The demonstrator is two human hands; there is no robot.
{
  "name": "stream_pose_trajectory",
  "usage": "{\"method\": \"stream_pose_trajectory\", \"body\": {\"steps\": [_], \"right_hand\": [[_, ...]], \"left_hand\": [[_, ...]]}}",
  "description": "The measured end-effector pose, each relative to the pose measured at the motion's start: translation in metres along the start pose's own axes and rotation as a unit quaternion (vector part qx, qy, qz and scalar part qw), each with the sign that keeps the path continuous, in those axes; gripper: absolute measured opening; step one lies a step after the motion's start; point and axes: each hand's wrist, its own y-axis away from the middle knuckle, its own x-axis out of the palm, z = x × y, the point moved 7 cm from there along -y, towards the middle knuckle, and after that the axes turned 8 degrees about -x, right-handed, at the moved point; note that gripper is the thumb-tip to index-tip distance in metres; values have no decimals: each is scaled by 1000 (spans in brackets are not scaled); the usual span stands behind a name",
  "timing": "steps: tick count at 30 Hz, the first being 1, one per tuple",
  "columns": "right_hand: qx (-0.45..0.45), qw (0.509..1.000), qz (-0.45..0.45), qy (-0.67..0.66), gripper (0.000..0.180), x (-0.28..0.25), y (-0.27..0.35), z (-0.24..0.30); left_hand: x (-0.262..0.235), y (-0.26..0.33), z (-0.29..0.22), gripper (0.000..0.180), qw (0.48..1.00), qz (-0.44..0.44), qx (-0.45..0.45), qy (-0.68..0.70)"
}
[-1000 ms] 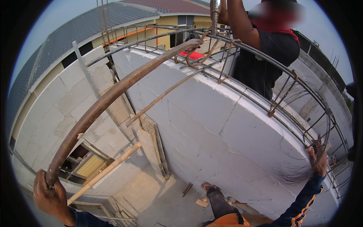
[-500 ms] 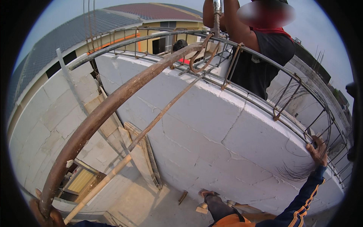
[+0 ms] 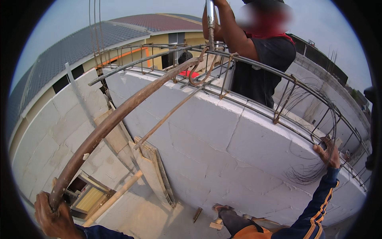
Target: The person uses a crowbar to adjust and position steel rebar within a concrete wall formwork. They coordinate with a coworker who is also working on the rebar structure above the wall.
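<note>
Gravity's my main worry right now, because my left hand (image 3: 53, 215) is wrapped round just the lower end of a long, thick brown metal pipe (image 3: 107, 121), and it slants up to the steel cage (image 3: 293, 79), all dark ribbed bars and rusty ties, along the top of the pale grey block wall (image 3: 199, 127). Its far end is by a rusty bent-bar loop (image 3: 191, 77), and I honestly can't tell if it's hooked in or only leaning, so if my grip slips or that end rolls off, I'd guess it drops toward the weathered wooden boards (image 3: 155, 167) propped below. There's also a co-worker in a dark shirt (image 3: 264, 63) gripping a shiny silver metal tube (image 3: 210, 20) right near that far end, so a sudden jerk from either of us could knock the other's gear or pinch somebody. My right hand (image 3: 329, 154) is up at the wall's edge against the cage, fingers bent, but can't tell whether it's clamped on a bar or just bracing. That messy coil of thin black wire (image 3: 306, 175) hangs beside it and could easily snag my sleeve. Containers? None I can make out, so no contents to report.
</note>
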Motion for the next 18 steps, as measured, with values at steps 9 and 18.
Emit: {"method": "stream_pose_trajectory", "body": {"steps": [9, 18], "right_hand": [[22, 1000, 5, -18, 95, -5, 3, 16], [-6, 996, 84, 23, 86, -10, -3, 26]], "left_hand": [[22, -1, 1, 14, 999, 39, -17, 16], [-24, -39, -51, 17, 991, 23, 42, -123]]}}
